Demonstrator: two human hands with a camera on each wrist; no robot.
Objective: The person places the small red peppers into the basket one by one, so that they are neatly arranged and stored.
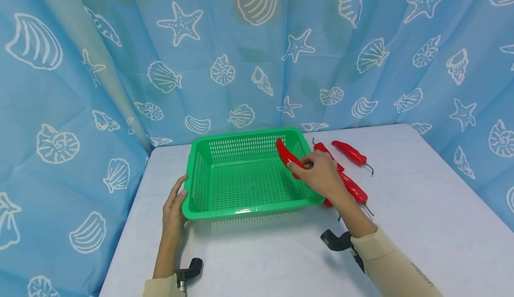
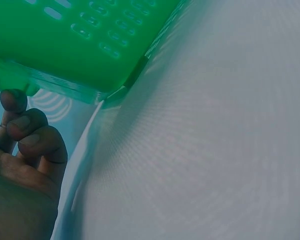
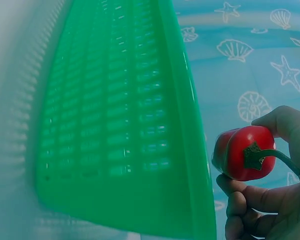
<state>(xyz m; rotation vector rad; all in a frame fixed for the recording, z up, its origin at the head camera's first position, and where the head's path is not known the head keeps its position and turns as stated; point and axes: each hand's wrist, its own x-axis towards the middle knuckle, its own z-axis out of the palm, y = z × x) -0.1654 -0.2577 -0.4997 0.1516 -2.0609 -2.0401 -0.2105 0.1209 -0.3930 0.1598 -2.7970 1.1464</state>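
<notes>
My right hand [image 1: 319, 172] pinches a red chili pepper [image 1: 286, 153] between thumb and fingers, over the right side of the green basket [image 1: 253, 208]. In the right wrist view the held pepper's green stem end faces the camera, beside the basket's rim [image 3: 192, 125]. The basket is perforated plastic, and no pepper is seen lying inside it. At the basket's left edge, my left hand [image 1: 174, 208] holds the rim; the left wrist view shows its curled fingers [image 2: 37, 142] by the rim's underside.
More red peppers lie on the white tabletop right of the basket: one at the back [image 1: 349, 152], another nearer [image 1: 354, 187], others partly hidden by my right hand and forearm. A blue shell-print curtain [image 1: 241, 65] hangs behind the table and along its sides.
</notes>
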